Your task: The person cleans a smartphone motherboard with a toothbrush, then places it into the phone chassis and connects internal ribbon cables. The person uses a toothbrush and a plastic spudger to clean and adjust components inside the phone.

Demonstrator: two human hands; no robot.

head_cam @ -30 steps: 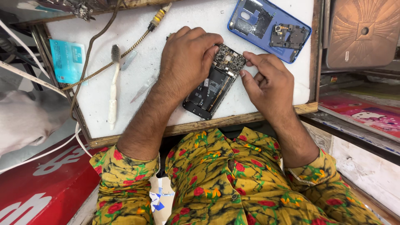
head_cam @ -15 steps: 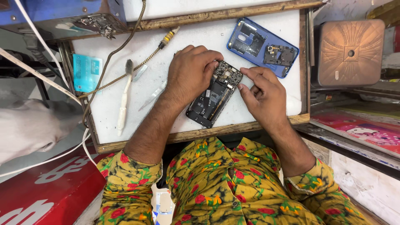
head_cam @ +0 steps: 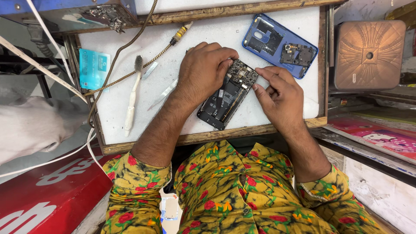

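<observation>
A: What is under the hands?

B: A black, opened mobile phone with its back removed [head_cam: 227, 94], showing a dark battery and a circuit board at its far end. It lies slanted on the white work board with a wooden frame [head_cam: 208, 136], near the board's near edge and a little right of its middle.

A: How is the left hand placed?

B: The left hand [head_cam: 203, 71] lies palm down over the phone's far left side, fingers curled together and their tips pressed on the circuit-board end. It covers that edge, so I cannot tell whether it pinches anything small.

A: And the right hand?

B: The right hand [head_cam: 279, 93] sits just right of the phone, fingers bent and close together, with the forefinger and thumb tips touching the phone's far right corner beside the circuit board. Whether something tiny sits between those tips is too small to tell.

A: What else is on the board?

B: Far right lies a blue plastic phone back cover [head_cam: 277, 41], inside up, with a small dark circuit part resting in it. Left of the hands are a white toothbrush [head_cam: 132, 97], a pair of thin metal tweezers [head_cam: 162, 94], and a braided cable with a yellow-tipped tool [head_cam: 173, 40] running to the far side. At the far left edge sits a flat turquoise packet [head_cam: 94, 67]. Right of the board, apart from it, stands a copper-coloured square metal box [head_cam: 368, 54].
</observation>
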